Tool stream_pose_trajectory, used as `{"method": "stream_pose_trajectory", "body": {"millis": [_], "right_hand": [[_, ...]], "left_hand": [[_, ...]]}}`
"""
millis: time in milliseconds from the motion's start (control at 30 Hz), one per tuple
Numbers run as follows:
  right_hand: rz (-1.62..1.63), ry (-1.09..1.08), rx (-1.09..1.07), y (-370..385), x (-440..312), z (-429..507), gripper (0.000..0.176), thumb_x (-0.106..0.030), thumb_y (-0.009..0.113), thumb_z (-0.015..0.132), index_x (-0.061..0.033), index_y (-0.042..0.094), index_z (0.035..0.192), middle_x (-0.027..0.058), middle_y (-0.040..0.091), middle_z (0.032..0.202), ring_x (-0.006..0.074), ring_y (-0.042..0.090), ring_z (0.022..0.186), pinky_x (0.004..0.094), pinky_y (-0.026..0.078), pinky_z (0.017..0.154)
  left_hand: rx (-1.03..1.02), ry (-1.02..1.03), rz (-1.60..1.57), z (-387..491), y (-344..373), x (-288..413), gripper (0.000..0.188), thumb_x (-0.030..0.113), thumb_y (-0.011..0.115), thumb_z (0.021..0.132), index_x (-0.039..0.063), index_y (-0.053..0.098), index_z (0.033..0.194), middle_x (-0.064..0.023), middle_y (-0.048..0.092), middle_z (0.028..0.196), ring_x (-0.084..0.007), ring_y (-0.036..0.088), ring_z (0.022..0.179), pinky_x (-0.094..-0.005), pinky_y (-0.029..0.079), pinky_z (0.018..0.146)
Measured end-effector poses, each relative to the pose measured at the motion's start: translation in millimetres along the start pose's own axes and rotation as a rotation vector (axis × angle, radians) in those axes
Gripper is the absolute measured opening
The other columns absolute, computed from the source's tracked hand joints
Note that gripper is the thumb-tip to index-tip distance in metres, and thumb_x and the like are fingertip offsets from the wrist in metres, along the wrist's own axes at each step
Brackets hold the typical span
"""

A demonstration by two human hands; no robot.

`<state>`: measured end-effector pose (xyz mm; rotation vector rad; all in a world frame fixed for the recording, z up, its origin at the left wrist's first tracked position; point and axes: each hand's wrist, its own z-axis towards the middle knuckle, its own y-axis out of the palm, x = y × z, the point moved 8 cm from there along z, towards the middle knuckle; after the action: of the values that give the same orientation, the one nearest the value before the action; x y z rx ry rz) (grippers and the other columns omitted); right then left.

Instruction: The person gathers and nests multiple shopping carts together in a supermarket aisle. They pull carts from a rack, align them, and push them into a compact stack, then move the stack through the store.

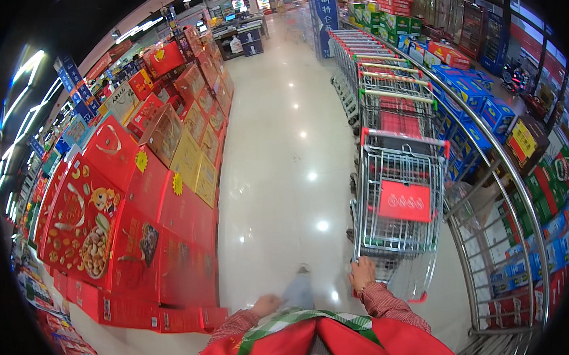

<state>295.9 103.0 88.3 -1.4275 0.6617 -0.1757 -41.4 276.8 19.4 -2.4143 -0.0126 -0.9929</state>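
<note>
My right hand [362,272] is closed on the near left edge of a metal shopping cart [401,168]. The cart has a red-ended handle and a red sign in its basket, and it stands at the near end of a row of nested carts [365,62]. My left hand [267,305] hangs low in front of my body, blurred, nearest to the red apron [282,346]; its fingers are not clear, and nothing is seen in it.
Stacked red gift boxes [146,185] line the left side of the aisle floor [284,177]. A curved metal railing [508,173] runs along the right, with blue and green cartons behind it. Checkout counters [250,35] and a blue pillar [323,22] stand farther ahead.
</note>
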Motion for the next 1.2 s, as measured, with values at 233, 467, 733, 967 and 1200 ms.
{"method": "stream_pose_trajectory", "body": {"millis": [233,467,733,967,1200], "right_hand": [[-0.004,-0.011,-0.012,17,35,54,0.036,-0.028,0.072,0.077,-0.0111,0.062,0.106,0.0179,0.057,0.106,0.0364,0.052,0.105,0.0521,0.043,0.086],[0.186,0.303,0.421,-69,65,143,0.006,-0.012,0.063,0.084,-0.0065,0.064,0.086,0.0133,0.062,0.073,0.0342,0.061,0.069,0.0444,0.049,0.062],[1.241,0.64,0.931,-120,167,338,0.033,-0.016,0.066,0.093,0.0017,0.06,0.12,0.0126,0.07,0.102,0.0191,0.067,0.1,0.0299,0.053,0.08],[1.605,0.869,0.801,-94,245,486,0.032,-0.025,0.062,0.095,0.0003,0.055,0.114,0.0109,0.065,0.096,0.0247,0.064,0.092,0.0391,0.054,0.082],[2.328,0.911,1.258,-72,260,523,0.033,-0.034,0.06,0.098,-0.0015,0.055,0.095,0.013,0.06,0.081,0.0303,0.063,0.072,0.045,0.053,0.065]], "left_hand": [[0.063,0.322,0.318,214,-140,77,0.035,0.036,0.063,0.094,0.001,0.065,0.097,-0.0071,0.068,0.073,-0.0145,0.066,0.064,-0.0306,0.053,0.063],[-0.018,0.566,0.468,423,-218,340,0.033,0.035,0.063,0.093,0.003,0.066,0.097,-0.0172,0.068,0.081,-0.0332,0.065,0.076,-0.041,0.051,0.07],[0.02,0.923,0.292,531,-168,613,0.022,0.021,0.065,0.09,0.001,0.065,0.1,-0.0169,0.066,0.094,-0.0355,0.063,0.087,-0.0424,0.051,0.08],[0.087,1.231,0.48,578,-175,698,0.028,0.021,0.069,0.087,0.001,0.063,0.106,-0.0184,0.064,0.106,-0.0374,0.058,0.103,-0.0444,0.046,0.091],[0.199,1.474,0.845,639,-95,751,0.053,0.035,0.058,0.094,-0.005,0.052,0.129,-0.0225,0.049,0.14,-0.0408,0.034,0.139,-0.0528,0.022,0.116]]}}
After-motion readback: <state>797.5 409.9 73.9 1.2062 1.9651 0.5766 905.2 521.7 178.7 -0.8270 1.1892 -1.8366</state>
